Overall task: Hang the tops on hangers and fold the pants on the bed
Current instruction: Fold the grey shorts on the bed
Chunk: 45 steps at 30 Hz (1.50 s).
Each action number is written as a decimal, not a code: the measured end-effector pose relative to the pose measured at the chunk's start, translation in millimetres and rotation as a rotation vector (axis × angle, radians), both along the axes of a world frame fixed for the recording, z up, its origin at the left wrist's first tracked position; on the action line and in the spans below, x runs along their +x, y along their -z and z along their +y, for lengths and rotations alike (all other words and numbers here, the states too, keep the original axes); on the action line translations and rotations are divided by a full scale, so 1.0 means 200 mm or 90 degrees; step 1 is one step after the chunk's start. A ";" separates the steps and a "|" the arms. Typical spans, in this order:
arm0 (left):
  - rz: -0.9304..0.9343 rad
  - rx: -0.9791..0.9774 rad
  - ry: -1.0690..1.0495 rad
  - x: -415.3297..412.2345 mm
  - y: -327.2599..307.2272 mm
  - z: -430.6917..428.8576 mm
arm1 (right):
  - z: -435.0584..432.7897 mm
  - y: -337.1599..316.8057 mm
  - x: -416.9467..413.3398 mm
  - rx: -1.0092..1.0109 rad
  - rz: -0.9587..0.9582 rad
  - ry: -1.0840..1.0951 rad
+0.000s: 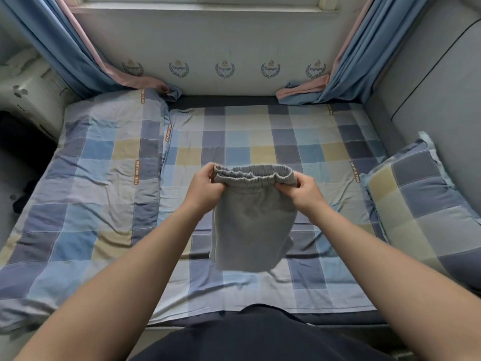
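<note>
Grey pants [251, 225] with an elastic waistband hang in the air above the checked bed sheet [260, 142]. My left hand [204, 185] grips the left end of the waistband. My right hand [302, 190] pinches the right end. The waistband is held level and stretched between both hands. The legs hang down in a doubled-over bundle, and the lower hem floats just over the sheet. No tops or hangers are in view.
A folded checked quilt [86, 183] covers the left part of the bed. A matching pillow [419, 204] leans at the right against a grey padded wall [432, 95]. Blue curtains [75, 56] hang at both back corners.
</note>
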<state>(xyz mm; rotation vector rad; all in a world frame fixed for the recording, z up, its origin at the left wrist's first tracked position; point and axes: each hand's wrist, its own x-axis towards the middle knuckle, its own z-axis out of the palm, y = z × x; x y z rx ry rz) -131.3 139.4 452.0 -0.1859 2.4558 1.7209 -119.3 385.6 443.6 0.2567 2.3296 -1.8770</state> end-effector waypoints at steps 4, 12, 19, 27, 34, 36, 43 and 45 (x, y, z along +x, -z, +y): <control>0.076 0.026 0.013 -0.10 -0.08 0.06 | 0.09 -0.12 -0.11 0.014 0.065 0.005; 0.068 -0.065 0.052 0.00 0.10 0.13 | 0.22 0.04 0.00 0.080 0.043 -0.020; -0.145 -0.176 0.070 0.40 0.74 0.19 | 0.21 0.73 0.41 0.360 -0.146 -0.074; -0.455 -0.211 0.152 1.05 1.39 0.14 | 0.14 1.33 1.05 0.377 -0.443 -0.248; -0.491 -0.209 0.132 1.00 1.70 0.12 | 0.18 1.58 0.93 0.339 -0.451 -0.266; -0.487 -0.184 0.106 0.88 1.80 0.12 | 0.19 1.66 0.79 0.302 -0.424 -0.241; -0.423 -0.137 0.002 0.36 2.12 0.15 | 0.19 1.98 0.22 0.262 -0.353 -0.165; -0.409 -0.132 -0.020 0.24 2.21 0.17 | 0.18 2.09 0.09 0.269 -0.330 -0.143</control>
